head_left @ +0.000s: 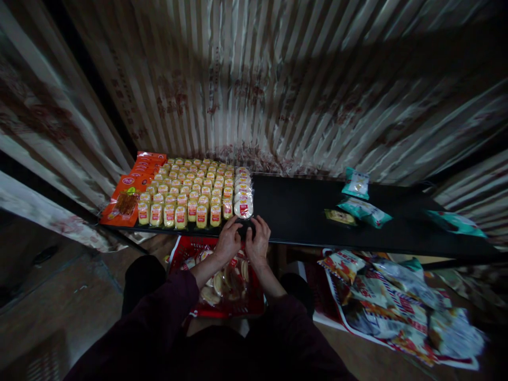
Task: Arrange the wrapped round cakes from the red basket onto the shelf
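At the shelf's front edge, my left hand (228,241) and my right hand (258,242) sit side by side with fingers apart and slightly bent. Their fingertips lie close to the front of a row of white round cakes in clear wrappers (243,205); whether they touch it I cannot tell. Nothing shows between the fingers of either hand. To the left of that row stand several rows of small yellow wrapped cakes (192,196) with red and white labels. Below my wrists is a red basket (257,306) holding more pale wrapped cakes (218,283).
Orange snack packets (126,198) lie at the left end of the black shelf (293,211). Teal packets (365,210) and a small yellow packet (340,217) lie further right. On the floor at right, a second container holds several snack bags (397,301). A striped curtain (254,84) hangs behind.
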`<state>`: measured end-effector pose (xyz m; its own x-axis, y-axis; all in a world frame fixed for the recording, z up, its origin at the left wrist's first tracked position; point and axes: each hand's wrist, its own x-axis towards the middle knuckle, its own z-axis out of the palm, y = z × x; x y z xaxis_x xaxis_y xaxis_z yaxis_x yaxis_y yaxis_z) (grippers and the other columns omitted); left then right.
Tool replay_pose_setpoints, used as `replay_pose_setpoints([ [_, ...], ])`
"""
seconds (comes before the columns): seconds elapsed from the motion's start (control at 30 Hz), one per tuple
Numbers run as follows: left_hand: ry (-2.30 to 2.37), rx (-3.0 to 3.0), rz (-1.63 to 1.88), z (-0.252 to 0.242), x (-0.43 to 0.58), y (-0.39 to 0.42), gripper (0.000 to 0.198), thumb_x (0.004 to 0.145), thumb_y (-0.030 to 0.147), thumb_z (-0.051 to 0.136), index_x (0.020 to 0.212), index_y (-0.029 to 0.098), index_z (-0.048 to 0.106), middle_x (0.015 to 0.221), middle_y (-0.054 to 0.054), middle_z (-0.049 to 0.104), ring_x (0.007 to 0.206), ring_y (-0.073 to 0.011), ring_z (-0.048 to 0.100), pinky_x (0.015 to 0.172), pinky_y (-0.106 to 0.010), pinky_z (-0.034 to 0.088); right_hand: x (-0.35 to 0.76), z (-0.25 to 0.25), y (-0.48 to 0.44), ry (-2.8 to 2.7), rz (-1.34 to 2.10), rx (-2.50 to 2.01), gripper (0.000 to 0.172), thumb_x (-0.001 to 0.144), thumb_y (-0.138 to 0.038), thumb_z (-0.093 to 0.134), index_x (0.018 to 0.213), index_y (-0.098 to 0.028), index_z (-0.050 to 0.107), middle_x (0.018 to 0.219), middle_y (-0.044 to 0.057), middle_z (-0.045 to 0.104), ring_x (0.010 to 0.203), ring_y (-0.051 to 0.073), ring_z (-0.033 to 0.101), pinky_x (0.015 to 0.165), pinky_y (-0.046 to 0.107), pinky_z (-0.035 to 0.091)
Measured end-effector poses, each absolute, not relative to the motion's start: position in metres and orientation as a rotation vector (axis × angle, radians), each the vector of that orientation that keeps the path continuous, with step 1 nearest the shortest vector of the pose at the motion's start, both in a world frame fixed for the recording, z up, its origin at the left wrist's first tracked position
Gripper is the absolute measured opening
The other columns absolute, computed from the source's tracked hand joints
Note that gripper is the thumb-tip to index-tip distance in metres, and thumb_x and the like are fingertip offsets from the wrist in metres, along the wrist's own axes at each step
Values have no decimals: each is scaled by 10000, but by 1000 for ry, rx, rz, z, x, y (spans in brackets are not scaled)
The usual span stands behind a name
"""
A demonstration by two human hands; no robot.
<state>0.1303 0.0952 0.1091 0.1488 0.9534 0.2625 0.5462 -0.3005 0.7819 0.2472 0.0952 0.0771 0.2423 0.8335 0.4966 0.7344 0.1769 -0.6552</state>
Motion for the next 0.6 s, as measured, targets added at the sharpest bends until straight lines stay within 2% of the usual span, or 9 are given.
replay_pose_setpoints([
  [0.23, 1510, 1737, 1064, 107, 119, 77, 385, 720, -25, 424, 1007, 123, 634, 1353, -144, 497, 1316, -215, 416, 1106, -372, 355, 221, 77, 79, -1598, 326, -1442, 381, 846, -194, 386, 1168, -159, 586, 1208, 119, 599, 1141, 218, 510, 993, 426, 403],
  [0.33, 1506, 1674, 1077, 108, 119, 81, 384, 723, -28, 416, 996, 124, 639, 1306, -140, 542, 1334, -206, 390, 1108, -357, 346, 214, 73, 83, -1586, 412, -1461, 400, 821, -176, 395, 1163, -144, 599, 1157, 130, 637, 1076, 223, 557, 966, 415, 428],
  [0.43, 1495, 1612, 1073, 110, 121, 87, 353, 765, 7, 412, 1008, 127, 639, 1255, -131, 586, 1341, -195, 379, 1116, -357, 329, 213, 73, 91, -1579, 486, -1471, 432, 785, -152, 406, 1168, -154, 606, 1144, 120, 653, 1052, 219, 582, 954, 396, 444],
  [0.6, 1544, 1505, 1052, 113, 127, 94, 313, 826, 90, 410, 1038, 129, 637, 1281, -126, 575, 1301, -206, 432, 1130, -382, 299, 216, 84, 99, -1606, 611, -1491, 420, 785, -164, 422, 1152, -176, 626, 1116, 105, 673, 995, 217, 621, 917, 372, 473],
])
